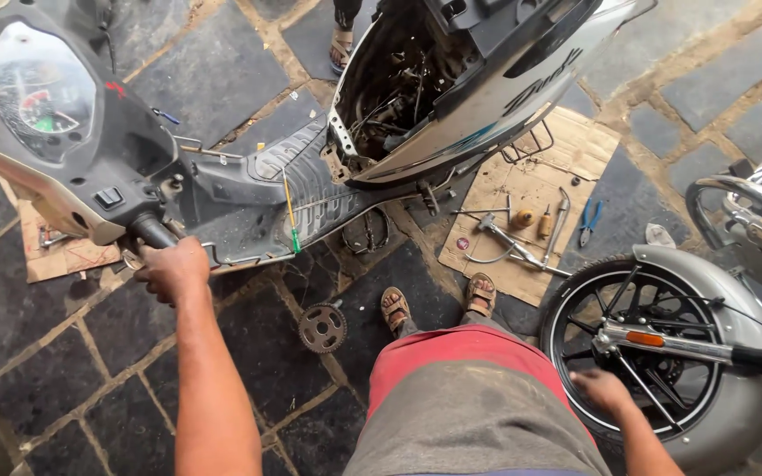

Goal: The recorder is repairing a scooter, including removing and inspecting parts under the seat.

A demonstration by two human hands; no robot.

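Left hand (172,269) is closed around the scooter's handlebar grip (152,231) at left of frame; right hand (601,390) rests flat and unclenched on the motorcycle wheel (641,353), lower right. Scooter (328,176) lies stripped, engine bay exposed; sprocket (323,327) and tools (522,234) lie loose, so reassembly appears outstanding.

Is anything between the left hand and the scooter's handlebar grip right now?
Nothing visible. The left hand is already at the end of the black handlebar grip, fingers touching it. The right hand rests on the tyre of the other bike, apart from the scooter.
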